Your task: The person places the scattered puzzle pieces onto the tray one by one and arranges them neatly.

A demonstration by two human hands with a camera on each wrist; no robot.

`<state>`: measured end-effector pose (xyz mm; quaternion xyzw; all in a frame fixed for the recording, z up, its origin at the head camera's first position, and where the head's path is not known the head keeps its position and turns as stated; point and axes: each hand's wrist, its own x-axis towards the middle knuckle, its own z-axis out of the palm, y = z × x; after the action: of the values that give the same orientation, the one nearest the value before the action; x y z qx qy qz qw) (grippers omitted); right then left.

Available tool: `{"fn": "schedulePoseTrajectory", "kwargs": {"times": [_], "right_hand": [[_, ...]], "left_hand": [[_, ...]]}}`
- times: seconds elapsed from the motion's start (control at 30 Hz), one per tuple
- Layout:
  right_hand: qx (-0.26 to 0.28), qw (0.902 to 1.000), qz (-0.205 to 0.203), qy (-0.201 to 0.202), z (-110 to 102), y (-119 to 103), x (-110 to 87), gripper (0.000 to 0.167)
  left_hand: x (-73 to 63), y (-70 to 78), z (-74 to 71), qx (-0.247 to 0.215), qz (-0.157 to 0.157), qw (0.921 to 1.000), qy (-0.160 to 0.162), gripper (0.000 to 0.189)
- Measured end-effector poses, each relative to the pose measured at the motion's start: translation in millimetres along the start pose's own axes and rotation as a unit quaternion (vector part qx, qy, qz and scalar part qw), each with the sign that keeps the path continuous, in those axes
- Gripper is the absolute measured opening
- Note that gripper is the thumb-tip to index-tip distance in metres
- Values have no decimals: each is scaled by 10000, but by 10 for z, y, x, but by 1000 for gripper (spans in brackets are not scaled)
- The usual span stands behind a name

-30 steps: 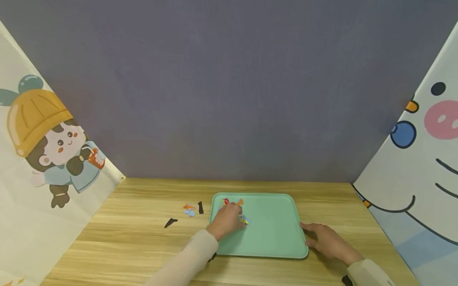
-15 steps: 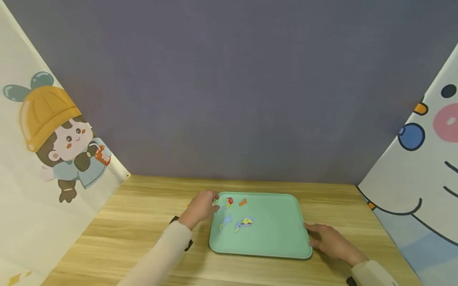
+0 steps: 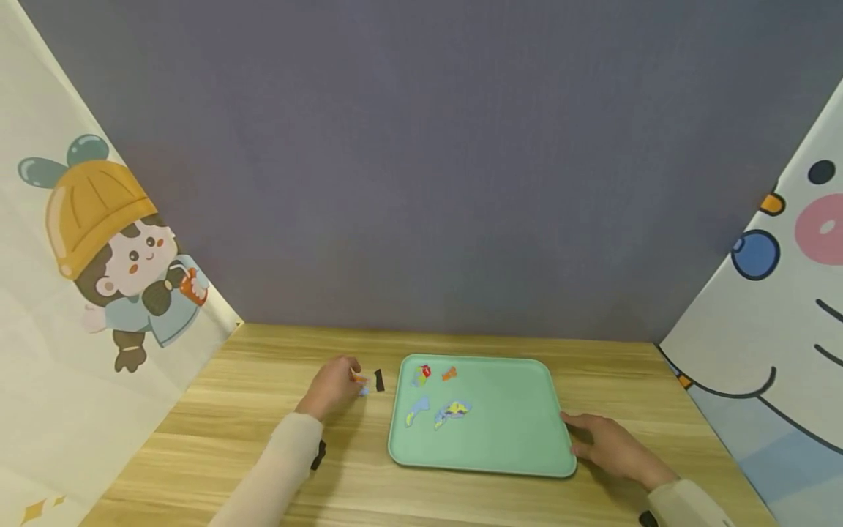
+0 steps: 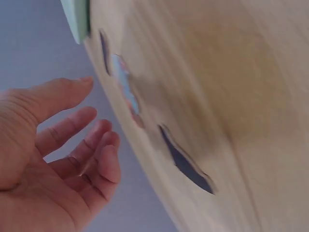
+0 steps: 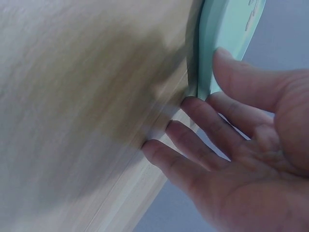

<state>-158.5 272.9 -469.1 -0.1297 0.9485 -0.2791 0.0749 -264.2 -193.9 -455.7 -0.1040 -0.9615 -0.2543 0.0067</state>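
My left hand (image 3: 334, 384) hovers over the table left of the tray, fingers loosely bent and holding nothing. At its fingertips lie flat, irregular light blue (image 4: 124, 82) and orange (image 3: 358, 378) pieces, partly covered in the head view. A black piece (image 3: 379, 380) lies between them and the tray. Another dark piece (image 4: 186, 162) shows in the left wrist view; the hand and sleeve hide it from the head camera. My right hand (image 3: 604, 441) touches the right edge of the mint-green tray (image 3: 510, 417) with thumb and forefinger, its other fingers extended.
Inside the tray's left half lie a red-and-multicoloured piece (image 3: 422, 375), an orange piece (image 3: 449, 374), a pale blue piece (image 3: 417, 411) and a yellow-and-blue piece (image 3: 454, 412). A grey wall (image 3: 421, 183) rises behind the wooden table (image 3: 230, 395), with printed panels on both sides.
My left hand has left the tray and moved left to the loose pieces, uncovering the pieces inside the tray. The right hand stays at the tray's edge.
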Motion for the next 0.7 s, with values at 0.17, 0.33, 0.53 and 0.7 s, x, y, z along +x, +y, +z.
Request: {"fn": "schedulePoseTrajectory", "kwargs": {"times": [0.17,0.33,0.53,0.7], "right_hand": [[1,10000,27,-17,2,13,-2,56],[-14,10000,6,-23,8,17,5,56],[-44,10000,-54,-11,17,18,7,55],[-75,10000,-25,9,14,17,-6,54]], "left_hand": [[6,-99,53,154,-87,9998,-81,35],[39,-160,91,268,-100,9995,-96,36],[100,-189,104,385,-93,9991,-119,35],[136,-179,101,241,-177,9992,-258,37]]}}
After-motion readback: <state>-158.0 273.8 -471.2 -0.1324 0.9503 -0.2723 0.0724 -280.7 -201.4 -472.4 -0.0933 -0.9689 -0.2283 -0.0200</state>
